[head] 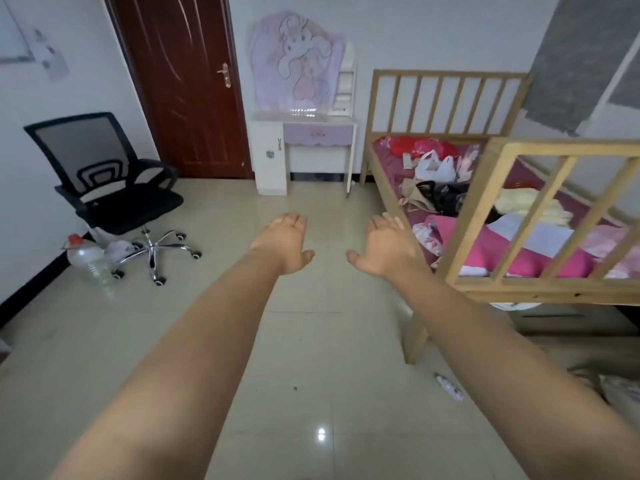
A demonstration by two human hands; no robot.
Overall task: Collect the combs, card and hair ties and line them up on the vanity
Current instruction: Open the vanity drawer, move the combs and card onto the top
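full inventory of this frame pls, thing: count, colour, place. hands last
vanity: 1, white with lilac drawer, far wall beside the door; top too far to make out items
mirror cover: 1, lilac with cartoon rabbit, above the vanity
door: 1, dark red-brown, far wall left of vanity, closed
office chair: 1, black mesh, left by the wall
plastic jug: 1, clear with red cap, floor beside the chair
bed: 1, light wood frame, right; clothes, bags and pink bedding piled on it
wrapper: 1, whitish, floor near the bed leg
floor: beige glossy tiles
left hand: open, empty, stretched forward
right hand: open, empty, stretched forward
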